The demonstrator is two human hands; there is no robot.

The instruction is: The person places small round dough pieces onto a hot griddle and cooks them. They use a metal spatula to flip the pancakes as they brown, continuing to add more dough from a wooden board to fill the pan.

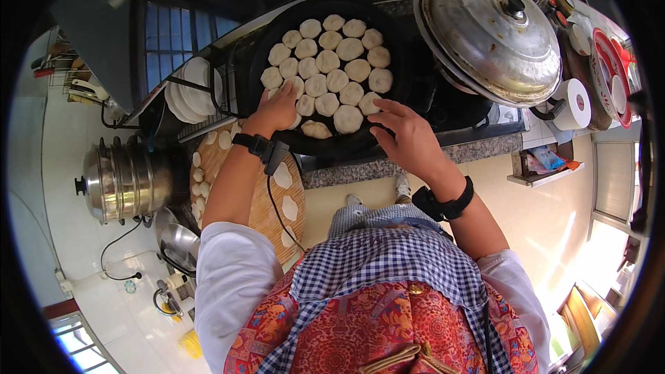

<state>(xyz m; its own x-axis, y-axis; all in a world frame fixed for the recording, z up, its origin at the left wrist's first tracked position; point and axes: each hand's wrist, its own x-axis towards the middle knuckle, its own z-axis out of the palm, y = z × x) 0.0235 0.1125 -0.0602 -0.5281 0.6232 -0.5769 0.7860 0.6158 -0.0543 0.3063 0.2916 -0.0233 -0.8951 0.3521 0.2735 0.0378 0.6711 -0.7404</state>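
A wide black pan [332, 146] holds several round, flattened pieces of filled dough [327, 61], pale and set close together. My left hand [279, 109] is over the pan's left side. Its fingertips touch the dough there, and the palm hides part of it; whether a piece is gripped cannot be seen. My right hand [408, 137] hovers at the pan's right front with fingers apart. Its index fingertip is at the edge of a dough piece [369, 103]; nothing shows between finger and thumb. Both wrists wear black straps.
A round wooden board [260, 218] with dough wrappers [289, 208] and small dough balls lies at left, near a steel steamer [124, 182]. Right of the pan stands a large lidded metal pot [488, 36]. Beyond it are a paper roll [573, 104] and a red-rimmed basin [627, 114].
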